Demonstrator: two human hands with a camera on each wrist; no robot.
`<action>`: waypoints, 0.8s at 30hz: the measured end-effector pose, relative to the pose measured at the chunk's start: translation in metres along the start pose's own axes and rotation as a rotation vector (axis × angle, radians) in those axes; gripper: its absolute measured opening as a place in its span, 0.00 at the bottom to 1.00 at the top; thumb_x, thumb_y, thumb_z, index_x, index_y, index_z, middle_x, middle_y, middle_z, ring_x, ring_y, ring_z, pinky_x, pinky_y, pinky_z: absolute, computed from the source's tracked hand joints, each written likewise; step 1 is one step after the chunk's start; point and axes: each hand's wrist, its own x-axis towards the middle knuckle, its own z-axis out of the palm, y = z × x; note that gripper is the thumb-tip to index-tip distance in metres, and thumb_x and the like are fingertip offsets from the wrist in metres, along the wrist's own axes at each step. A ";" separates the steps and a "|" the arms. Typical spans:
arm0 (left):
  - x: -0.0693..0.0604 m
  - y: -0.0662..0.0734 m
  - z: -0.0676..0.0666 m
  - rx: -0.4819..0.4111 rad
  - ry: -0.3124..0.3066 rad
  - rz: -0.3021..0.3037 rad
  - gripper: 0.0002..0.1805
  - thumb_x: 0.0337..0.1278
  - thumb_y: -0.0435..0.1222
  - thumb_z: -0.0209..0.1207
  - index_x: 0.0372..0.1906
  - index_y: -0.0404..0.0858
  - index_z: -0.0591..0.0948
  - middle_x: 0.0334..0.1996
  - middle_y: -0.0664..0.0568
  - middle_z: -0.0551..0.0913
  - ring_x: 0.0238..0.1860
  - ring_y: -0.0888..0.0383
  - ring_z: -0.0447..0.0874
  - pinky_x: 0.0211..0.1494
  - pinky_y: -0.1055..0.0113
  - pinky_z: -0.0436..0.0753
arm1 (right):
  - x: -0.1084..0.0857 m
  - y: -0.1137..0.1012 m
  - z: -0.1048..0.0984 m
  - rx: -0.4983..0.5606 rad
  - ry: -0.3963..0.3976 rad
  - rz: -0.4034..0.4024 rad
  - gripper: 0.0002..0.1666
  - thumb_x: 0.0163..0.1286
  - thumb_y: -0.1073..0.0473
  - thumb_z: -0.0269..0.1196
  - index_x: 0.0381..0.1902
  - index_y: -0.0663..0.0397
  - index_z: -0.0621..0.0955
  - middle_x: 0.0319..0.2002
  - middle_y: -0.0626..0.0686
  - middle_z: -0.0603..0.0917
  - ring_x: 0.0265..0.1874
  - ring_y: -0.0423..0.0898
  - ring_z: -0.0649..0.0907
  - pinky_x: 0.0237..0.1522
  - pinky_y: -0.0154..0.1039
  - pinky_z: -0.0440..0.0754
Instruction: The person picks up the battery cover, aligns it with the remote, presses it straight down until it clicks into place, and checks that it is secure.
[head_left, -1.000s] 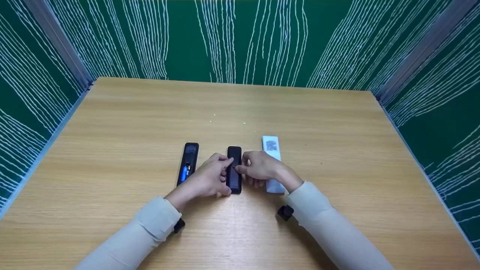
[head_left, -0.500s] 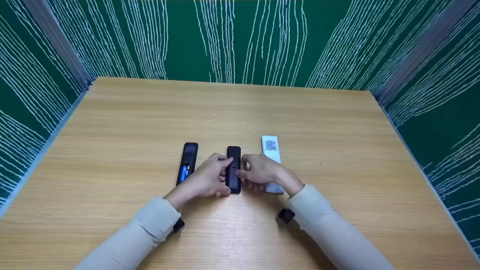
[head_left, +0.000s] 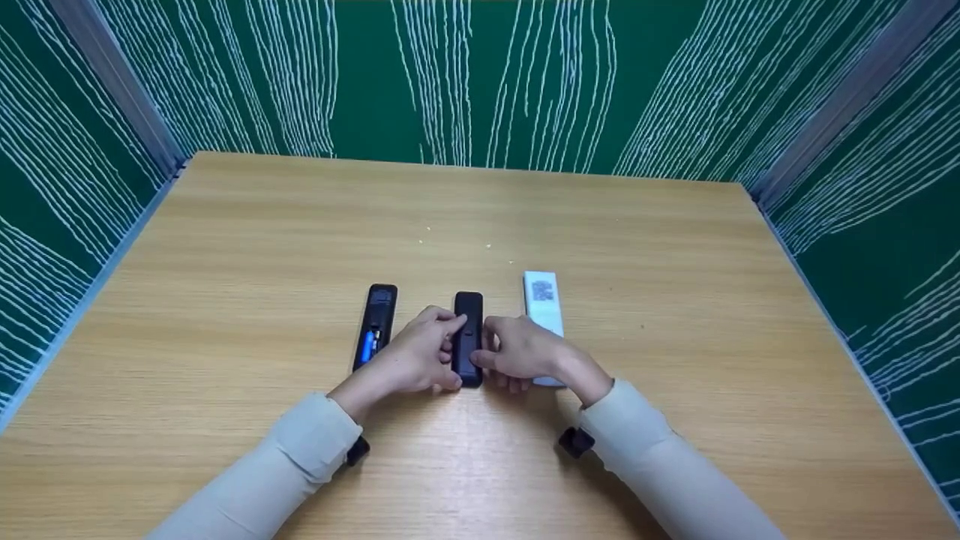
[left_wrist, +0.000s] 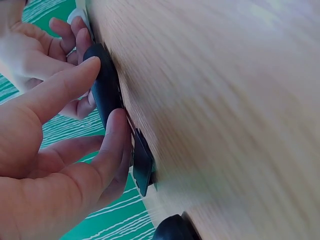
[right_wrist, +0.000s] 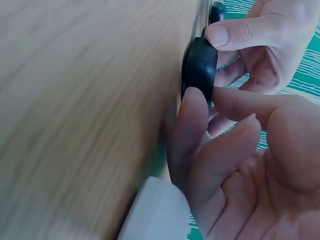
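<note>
Two hands hold one black remote control [head_left: 468,341], which lies on the wood-grained bench [head_left: 637,247] and serves as the landmark here. Well beyond the remote's far end runs the bench's far edge, with green panels [head_left: 367,75] streaked in white rising behind it; the side edges lie well off to its left and right, and the wood between carries a few pale specks [head_left: 488,246] past its far end. On the remote's left side, the left hand [head_left: 420,352] grips it, finger near mid-length and thumb at the near end. On its right side, the right hand [head_left: 525,349] pinches the nearer half, thumb and finger touching the casing. Closer quarters flank it: to its left, past the left hand, lies a second remote [head_left: 381,304] with a blue battery [head_left: 367,346] showing, partly hidden by that hand; to its right, a white bar-shaped object [head_left: 542,296] with a printed square code sits partly beneath the right hand in the head view. Just beside the remote, the left wrist view shows a flat dark piece [left_wrist: 142,162], too unclear to name.
</note>
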 end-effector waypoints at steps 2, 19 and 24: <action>0.000 0.000 0.000 0.008 0.002 0.002 0.57 0.42 0.19 0.77 0.82 0.33 0.63 0.75 0.46 0.66 0.57 0.51 0.80 0.63 0.62 0.85 | -0.001 0.000 0.001 0.004 -0.002 -0.008 0.11 0.80 0.55 0.63 0.41 0.55 0.76 0.24 0.53 0.88 0.15 0.44 0.84 0.18 0.40 0.86; -0.001 0.001 0.000 -0.002 -0.008 0.019 0.57 0.43 0.18 0.76 0.81 0.32 0.62 0.76 0.44 0.64 0.59 0.49 0.80 0.63 0.62 0.85 | -0.003 0.002 0.001 -0.003 -0.011 -0.027 0.09 0.79 0.56 0.65 0.44 0.56 0.78 0.26 0.53 0.88 0.19 0.46 0.85 0.21 0.41 0.87; -0.001 0.000 0.000 -0.001 -0.006 0.017 0.57 0.42 0.18 0.77 0.81 0.32 0.62 0.76 0.43 0.64 0.59 0.49 0.80 0.64 0.62 0.85 | 0.000 0.002 -0.002 0.013 -0.018 -0.014 0.10 0.79 0.55 0.64 0.42 0.56 0.78 0.25 0.53 0.88 0.18 0.45 0.85 0.19 0.39 0.85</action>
